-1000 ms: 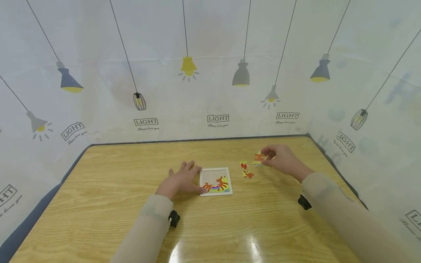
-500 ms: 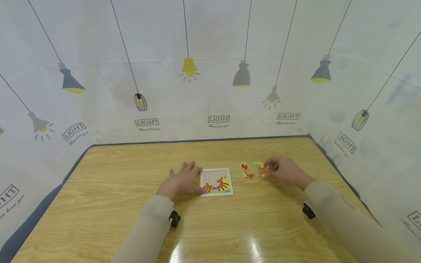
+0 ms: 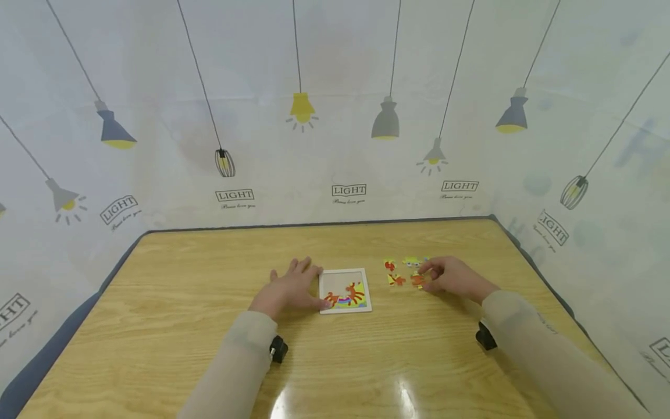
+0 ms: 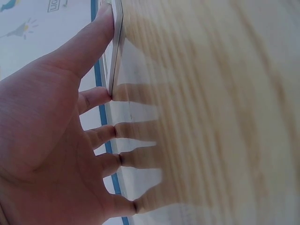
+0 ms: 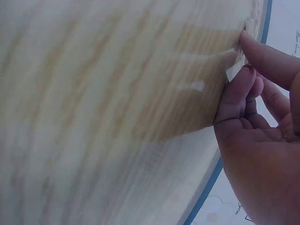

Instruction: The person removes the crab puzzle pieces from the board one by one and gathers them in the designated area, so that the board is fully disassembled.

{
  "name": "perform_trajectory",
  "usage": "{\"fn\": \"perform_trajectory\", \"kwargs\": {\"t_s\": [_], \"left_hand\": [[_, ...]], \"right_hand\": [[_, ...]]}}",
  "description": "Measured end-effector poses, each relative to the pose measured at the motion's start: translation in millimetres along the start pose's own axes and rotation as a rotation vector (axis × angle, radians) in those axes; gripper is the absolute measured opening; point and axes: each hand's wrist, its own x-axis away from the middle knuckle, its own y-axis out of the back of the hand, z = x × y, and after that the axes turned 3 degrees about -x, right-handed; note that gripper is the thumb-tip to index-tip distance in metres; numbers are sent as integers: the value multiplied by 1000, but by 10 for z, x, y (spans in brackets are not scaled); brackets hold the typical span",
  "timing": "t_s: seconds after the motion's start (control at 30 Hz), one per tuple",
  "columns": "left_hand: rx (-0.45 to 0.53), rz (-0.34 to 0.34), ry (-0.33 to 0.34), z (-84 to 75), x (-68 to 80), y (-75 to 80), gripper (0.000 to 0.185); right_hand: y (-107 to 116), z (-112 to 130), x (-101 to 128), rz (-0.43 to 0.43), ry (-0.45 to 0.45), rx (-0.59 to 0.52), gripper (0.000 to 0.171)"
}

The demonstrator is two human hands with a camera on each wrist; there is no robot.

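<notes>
My left hand (image 3: 289,291) lies with spread fingers on the table, its thumb on the near left corner of a square white puzzle tray (image 3: 345,311). Several joined pieces with red, yellow and rainbow parts fill the tray's lower side; its upper left shows bare backing. In the left wrist view the left thumb (image 4: 89,44) lies along the tray's edge. To the tray's right, my right hand (image 3: 454,276) pinches an orange puzzle piece (image 3: 417,280) low at the tabletop. Thumb and fingers partly cover that piece in the right wrist view.
Beside the orange piece lie a red-and-yellow puzzle piece (image 3: 396,280), another red one (image 3: 389,265) behind it, and a yellow-green piece (image 3: 412,262). More yellow shows behind the right fingertips. The wooden table (image 3: 335,361) ends at a printed cloth wall (image 3: 282,203).
My right hand has brought the orange piece from the back of the loose group toward me, beside the front red-and-yellow piece. The yellow-green piece is more exposed. My left hand stays put.
</notes>
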Motion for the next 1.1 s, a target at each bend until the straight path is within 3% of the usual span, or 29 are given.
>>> {"fn": "perform_trajectory", "kwargs": {"t_s": [1.1], "left_hand": [[9, 13, 7, -2, -1, 26, 93]], "right_hand": [[-39, -4, 12, 9, -10, 8, 37]]}}
